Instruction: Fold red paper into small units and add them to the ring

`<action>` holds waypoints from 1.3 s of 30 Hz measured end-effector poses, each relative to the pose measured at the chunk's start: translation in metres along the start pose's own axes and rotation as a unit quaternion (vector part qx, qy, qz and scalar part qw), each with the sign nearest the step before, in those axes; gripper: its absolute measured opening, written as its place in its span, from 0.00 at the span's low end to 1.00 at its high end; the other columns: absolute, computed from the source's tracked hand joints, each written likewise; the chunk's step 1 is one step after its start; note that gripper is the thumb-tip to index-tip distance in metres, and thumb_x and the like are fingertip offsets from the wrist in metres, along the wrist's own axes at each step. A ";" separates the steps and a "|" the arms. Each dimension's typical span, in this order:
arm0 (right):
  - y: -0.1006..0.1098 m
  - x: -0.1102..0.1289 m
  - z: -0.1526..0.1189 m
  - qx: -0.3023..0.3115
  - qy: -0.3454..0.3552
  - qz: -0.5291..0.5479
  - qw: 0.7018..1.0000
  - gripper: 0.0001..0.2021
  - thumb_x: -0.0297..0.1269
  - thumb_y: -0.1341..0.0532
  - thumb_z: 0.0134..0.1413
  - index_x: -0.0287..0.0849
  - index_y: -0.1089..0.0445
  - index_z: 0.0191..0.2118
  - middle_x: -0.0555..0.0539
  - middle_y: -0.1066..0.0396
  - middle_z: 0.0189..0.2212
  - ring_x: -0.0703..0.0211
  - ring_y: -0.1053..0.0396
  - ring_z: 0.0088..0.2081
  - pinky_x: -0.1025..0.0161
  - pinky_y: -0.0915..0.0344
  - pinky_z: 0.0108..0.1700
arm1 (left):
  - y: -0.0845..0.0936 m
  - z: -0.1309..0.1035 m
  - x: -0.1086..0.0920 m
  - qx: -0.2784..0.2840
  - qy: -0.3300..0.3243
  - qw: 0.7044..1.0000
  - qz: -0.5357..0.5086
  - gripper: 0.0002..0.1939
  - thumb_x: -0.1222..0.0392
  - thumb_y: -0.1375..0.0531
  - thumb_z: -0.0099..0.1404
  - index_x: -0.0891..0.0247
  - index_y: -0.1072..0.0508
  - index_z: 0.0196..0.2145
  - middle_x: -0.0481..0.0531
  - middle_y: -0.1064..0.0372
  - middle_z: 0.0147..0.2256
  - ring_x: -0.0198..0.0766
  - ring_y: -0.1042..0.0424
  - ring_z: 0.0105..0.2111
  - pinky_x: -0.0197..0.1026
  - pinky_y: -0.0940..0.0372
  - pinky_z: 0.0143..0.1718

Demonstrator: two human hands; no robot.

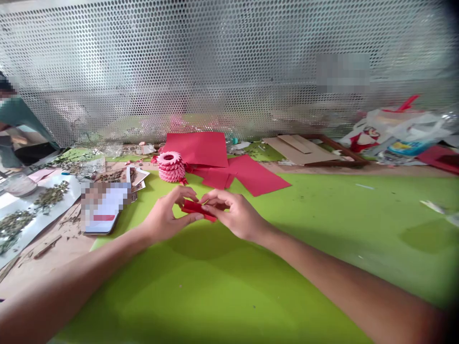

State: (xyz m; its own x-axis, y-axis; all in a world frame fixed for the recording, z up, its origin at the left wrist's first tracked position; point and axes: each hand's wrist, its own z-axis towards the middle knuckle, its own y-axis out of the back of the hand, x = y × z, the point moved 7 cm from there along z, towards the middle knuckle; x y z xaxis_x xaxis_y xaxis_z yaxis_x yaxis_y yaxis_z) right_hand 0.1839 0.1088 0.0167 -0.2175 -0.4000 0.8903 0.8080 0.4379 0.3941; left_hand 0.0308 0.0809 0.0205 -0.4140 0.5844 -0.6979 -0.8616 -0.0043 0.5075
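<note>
Both my hands hold a small folded piece of red paper (pixel 196 208) above the green table surface (pixel 201 291). My left hand (pixel 171 210) pinches its left end, thumb below and fingers curled over the top. On the right end, my right hand (pixel 233 212) presses with thumb and fingers. Just behind my left hand stands a ring-shaped pink and red stack of folded paper pieces (pixel 171 168). Red paper sheets (pixel 256 176) lie flat beyond my hands, and a larger red sheet (pixel 197 149) is at the back.
A phone (pixel 107 210) lies left of my left forearm. Farther left, dried plant bits (pixel 52 195) rest on a white sheet, near a person's sleeve (pixel 21 114). Cardboard (pixel 296 149) and plastic bags (pixel 401 136) stand at the back right, before a perforated metal panel (pixel 229 62).
</note>
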 end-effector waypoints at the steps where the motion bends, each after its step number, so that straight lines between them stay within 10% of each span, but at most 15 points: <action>1: 0.001 0.002 -0.001 -0.004 0.006 -0.011 1.000 0.11 0.43 0.39 0.60 0.43 0.27 0.42 0.46 0.24 0.34 0.58 0.26 0.33 0.63 0.29 0.33 | -0.001 0.000 0.004 -0.005 0.029 0.999 -0.035 0.18 0.55 0.34 0.62 0.62 0.32 0.46 0.56 0.25 0.41 0.42 0.23 0.39 0.43 0.29 0.42; 39: 0.004 0.001 -0.001 -0.017 0.000 -0.063 0.998 0.12 0.41 0.41 0.62 0.41 0.26 0.45 0.46 0.23 0.31 0.60 0.27 0.27 0.65 0.33 0.28 | 0.007 -0.002 0.018 -0.046 0.198 0.978 -0.043 0.09 0.52 0.34 0.60 0.60 0.19 0.34 0.48 0.22 0.27 0.33 0.28 0.23 0.34 0.34 0.26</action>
State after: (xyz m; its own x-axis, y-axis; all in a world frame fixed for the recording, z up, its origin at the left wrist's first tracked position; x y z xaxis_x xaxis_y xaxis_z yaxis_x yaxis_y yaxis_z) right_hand 0.1879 0.1096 0.0191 -0.3186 -0.4494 0.8346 0.7921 0.3574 0.4948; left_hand 0.0162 0.0898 0.0101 -0.4040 0.2262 -0.8864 -0.9136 -0.0515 0.4033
